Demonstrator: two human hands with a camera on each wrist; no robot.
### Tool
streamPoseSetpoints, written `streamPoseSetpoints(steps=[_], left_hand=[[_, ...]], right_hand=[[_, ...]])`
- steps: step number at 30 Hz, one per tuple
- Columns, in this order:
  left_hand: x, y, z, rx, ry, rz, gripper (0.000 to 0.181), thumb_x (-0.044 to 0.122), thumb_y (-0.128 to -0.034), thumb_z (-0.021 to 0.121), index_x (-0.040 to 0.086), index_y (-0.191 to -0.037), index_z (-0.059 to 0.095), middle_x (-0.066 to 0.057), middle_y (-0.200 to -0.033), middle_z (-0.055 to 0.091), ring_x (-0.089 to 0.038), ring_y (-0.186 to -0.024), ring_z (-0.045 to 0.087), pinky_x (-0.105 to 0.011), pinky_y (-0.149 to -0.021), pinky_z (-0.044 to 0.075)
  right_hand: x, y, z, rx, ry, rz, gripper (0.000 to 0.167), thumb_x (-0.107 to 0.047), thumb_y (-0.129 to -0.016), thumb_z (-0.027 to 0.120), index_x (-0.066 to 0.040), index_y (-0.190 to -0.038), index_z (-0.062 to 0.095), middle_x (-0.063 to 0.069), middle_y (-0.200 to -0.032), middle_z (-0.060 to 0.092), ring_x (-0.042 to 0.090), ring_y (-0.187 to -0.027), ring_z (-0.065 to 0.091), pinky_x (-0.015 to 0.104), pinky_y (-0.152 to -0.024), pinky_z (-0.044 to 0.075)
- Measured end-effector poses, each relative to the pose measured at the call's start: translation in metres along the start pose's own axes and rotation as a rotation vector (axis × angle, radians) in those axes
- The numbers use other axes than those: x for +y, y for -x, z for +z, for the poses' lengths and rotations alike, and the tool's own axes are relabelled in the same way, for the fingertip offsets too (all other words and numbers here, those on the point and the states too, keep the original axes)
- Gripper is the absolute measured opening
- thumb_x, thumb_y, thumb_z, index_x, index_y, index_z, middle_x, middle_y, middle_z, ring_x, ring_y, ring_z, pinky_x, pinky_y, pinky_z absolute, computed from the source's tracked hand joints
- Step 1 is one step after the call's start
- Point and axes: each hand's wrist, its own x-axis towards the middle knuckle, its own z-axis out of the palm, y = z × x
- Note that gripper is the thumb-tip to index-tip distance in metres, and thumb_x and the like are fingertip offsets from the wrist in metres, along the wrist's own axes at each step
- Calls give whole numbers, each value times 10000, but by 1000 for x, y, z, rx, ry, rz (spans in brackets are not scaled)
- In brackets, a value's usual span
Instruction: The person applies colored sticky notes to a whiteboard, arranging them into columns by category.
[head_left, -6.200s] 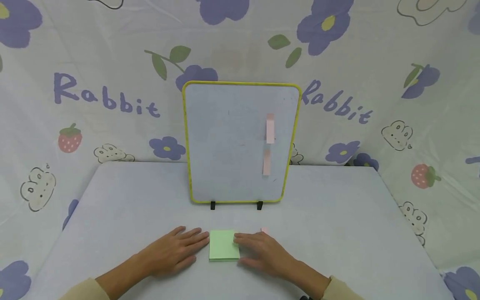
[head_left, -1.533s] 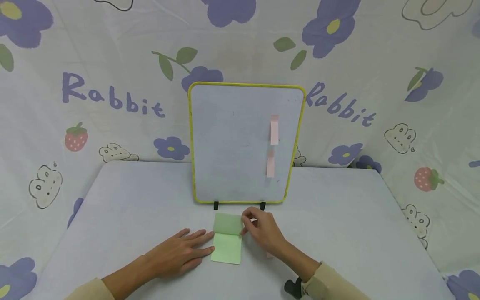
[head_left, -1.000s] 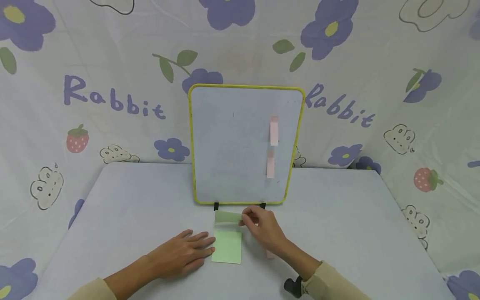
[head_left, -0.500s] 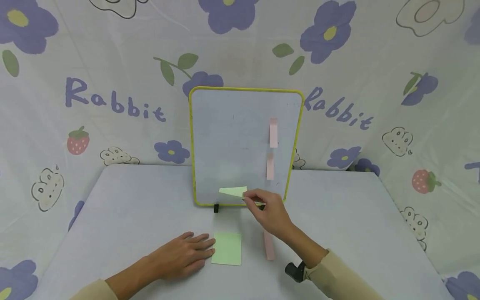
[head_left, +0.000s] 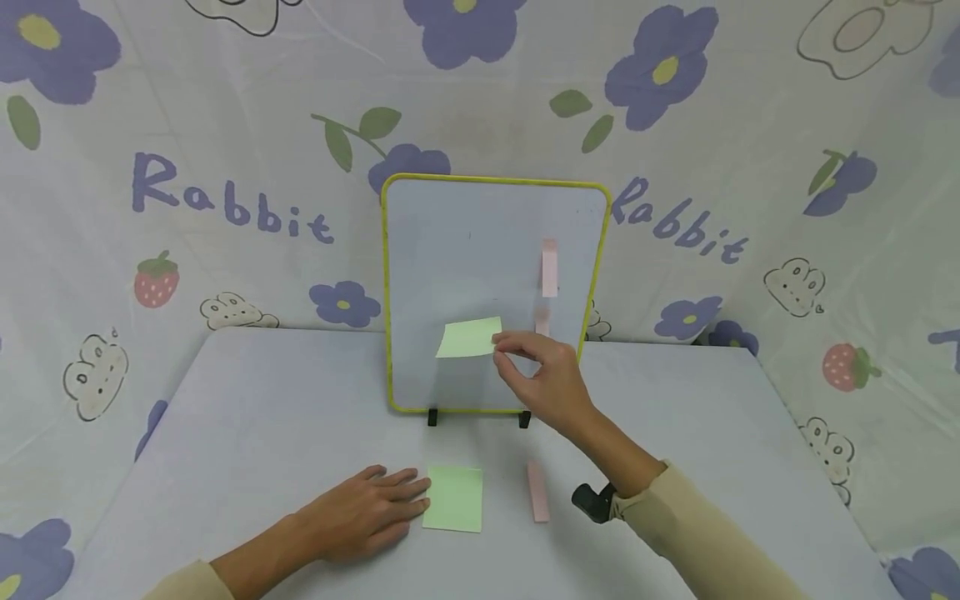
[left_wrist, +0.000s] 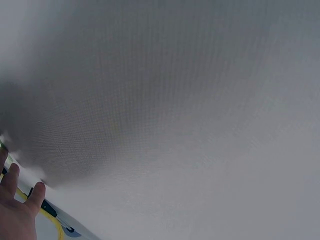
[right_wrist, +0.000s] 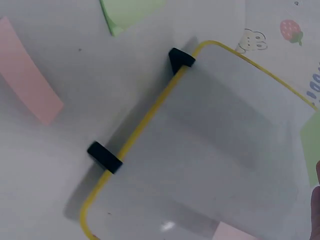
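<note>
From my remote view, I'd call it partway: two pink sticky strips [head_left: 550,268] cling to the whiteboard [head_left: 427,258], the green sticky note [head_left: 467,338] pinched by the right hand [head_left: 546,377] hangs before it, apparently not yet attached, and the left hand [head_left: 366,512] lies straight-fingered against the green pad [head_left: 453,500].

White table [head_left: 697,417]: far-edge middle blocked by yellow-framed rectangular whiteboard [head_left: 435,258]; passage afforded toward both far corners.
</note>
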Motion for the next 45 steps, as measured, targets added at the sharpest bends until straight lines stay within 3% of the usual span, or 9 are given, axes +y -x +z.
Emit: streamPoseSetpoints(steps=[9, 18, 27, 45], left_hand=[[-1, 1, 2, 10, 0, -11, 381, 271, -1034, 512, 145, -1378, 615, -41, -1480, 512, -248, -1359, 484, -498, -984, 453], [-3, 1, 3, 26, -33, 18, 378, 271, -1025, 524, 147, -1369, 624, -43, -1476, 517, -251, -1355, 489, -488, -972, 461], [-2, 0, 0, 32, -38, 23, 376, 260, -1018, 534, 142, -1361, 630, -49, -1467, 527, -255, -1349, 496, -483, -960, 469], [0, -2, -5, 6, -26, 14, 378, 259, -1025, 523, 136, -1366, 625, -57, -1467, 526, -259, -1343, 501, -480, -958, 474]], right_hand=[[-1, -18, -1, 27, 82, -75, 236, -34, -826, 769, 23, -1054, 748, 135, -1115, 725, 283, -1072, 678, 440, -900, 538], [-6, -36, -5, 116, 72, -50, 151, -37, -878, 731, 39, -1005, 761, 132, -1086, 730, 266, -1040, 688, 424, -892, 538], [-3, -57, -8, 200, 120, -92, 150, 18, -858, 721, 53, -1000, 757, 145, -1076, 733, 280, -1026, 697, 423, -886, 542], [-1, -74, -12, 258, 78, -120, 164, 69, -855, 713, 59, -1015, 744, 154, -1100, 726, 275, -1029, 697, 346, -881, 547]])
